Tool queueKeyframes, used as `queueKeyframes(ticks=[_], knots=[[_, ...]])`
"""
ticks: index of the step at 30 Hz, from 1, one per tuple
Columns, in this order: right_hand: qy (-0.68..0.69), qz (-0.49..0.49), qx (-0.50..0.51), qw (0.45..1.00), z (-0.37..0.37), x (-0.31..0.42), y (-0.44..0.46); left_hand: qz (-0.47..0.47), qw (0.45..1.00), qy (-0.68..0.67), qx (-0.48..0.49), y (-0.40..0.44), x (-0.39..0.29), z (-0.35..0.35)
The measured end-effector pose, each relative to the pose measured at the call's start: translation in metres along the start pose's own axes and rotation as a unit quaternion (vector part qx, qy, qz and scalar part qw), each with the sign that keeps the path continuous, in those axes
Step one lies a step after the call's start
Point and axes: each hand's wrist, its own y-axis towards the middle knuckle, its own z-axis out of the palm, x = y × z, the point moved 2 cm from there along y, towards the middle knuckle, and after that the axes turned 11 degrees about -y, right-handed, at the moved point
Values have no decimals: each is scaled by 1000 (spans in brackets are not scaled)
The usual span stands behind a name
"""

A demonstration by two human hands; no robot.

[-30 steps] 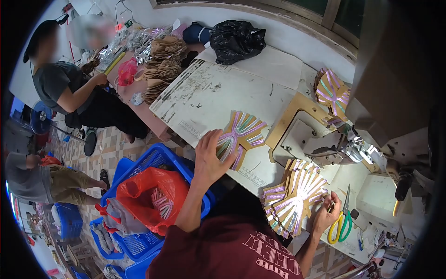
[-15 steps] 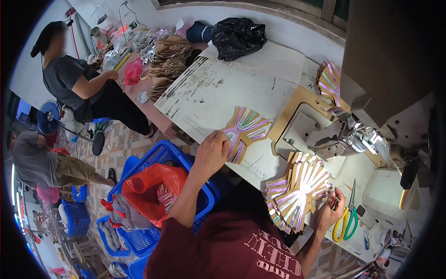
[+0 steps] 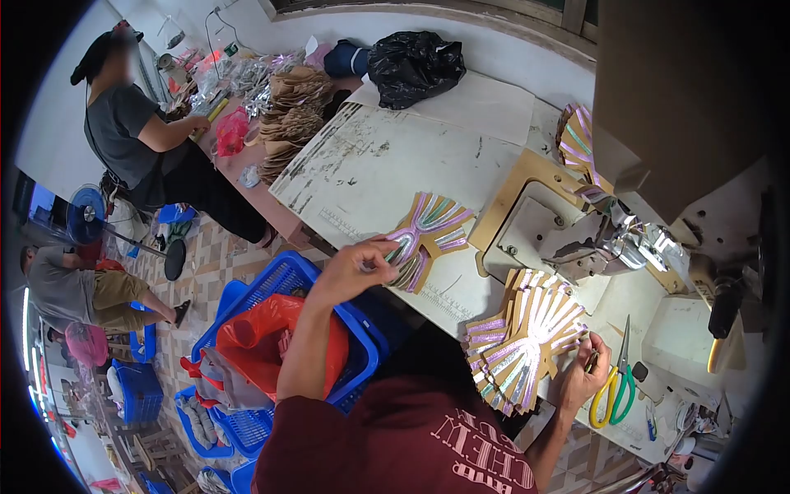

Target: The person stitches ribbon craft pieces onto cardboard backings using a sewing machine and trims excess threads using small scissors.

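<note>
My left hand is at the near edge of the white worktable, thumb and fingers curled together at the left edge of a bow-shaped brown cardboard piece with shiny pink, green and silver strips. My right hand is closed around a small dark and brass-coloured object, mostly hidden by the fingers. Beside it, a fanned stack of similar bow-shaped pieces hangs partly over the table's front edge. The sewing machine stands just beyond that stack. Scissors with yellow and green handles lie right of my right hand.
A black plastic bag rests at the table's back. More striped pieces stand behind the machine. To my left are blue baskets with a red bag. A person stands by a pink table with brown stacks; another is farther back.
My left hand has drawn back left to the edge of the bow-shaped piece, its fingers now more curled. My right hand has stayed in place. The standing person has straightened slightly.
</note>
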Motion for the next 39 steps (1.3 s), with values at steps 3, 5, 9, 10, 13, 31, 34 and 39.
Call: queueKeyframes(ticks=[3,5,9,10,13,31,34,39], knots=[[-4,11,3,1000,0,0,-1,-24,979,-169,-107,13,2,-20],[1,3,4,1000,2,-4,-1,42,976,-88,-193,20,-6,-24],[11,-12,-2,1000,4,-2,-1,136,953,80,-259,24,-29,-12],[11,-8,-1,1000,5,-2,0,145,949,133,-247,24,-35,-8],[4,-4,2,1000,5,-2,-2,168,936,209,-228,22,-34,2],[-48,-36,5,998,5,7,0,207,891,400,-52,-31,2,67],[-51,-62,-9,997,6,8,0,226,891,376,-116,-36,5,65],[-56,-34,7,998,5,10,0,255,915,191,-249,-46,7,60]])
